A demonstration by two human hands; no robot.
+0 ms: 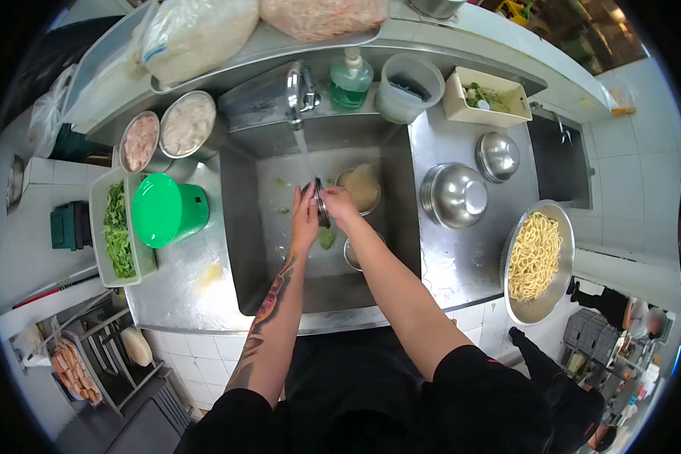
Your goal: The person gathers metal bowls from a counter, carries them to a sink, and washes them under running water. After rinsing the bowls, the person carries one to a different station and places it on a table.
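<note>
Water runs from the faucet [296, 94] into a deep metal sink [253, 265]. Under the stream, my left hand [306, 212] holds one side of a dark, shiny metal dish [322, 204], tilted on its edge. On the other side, my right hand [338, 204] touches the same dish with bent fingers. Just right of my hands, a round container of cloudy brownish liquid [362, 188] stands in the sink. A second round vessel [353, 253] is partly hidden by my right forearm. A green leaf [326, 237] lies below the dish, and small green scraps are on the sink floor.
Left of the sink stand a green-lidded tub [159, 210], a bin of leafy greens [118, 234] and meat containers [140, 142]. On the right are upturned metal bowls [461, 197] and a colander of noodles [535, 257]. A soap bottle [350, 79] stands behind. Other people are at lower right.
</note>
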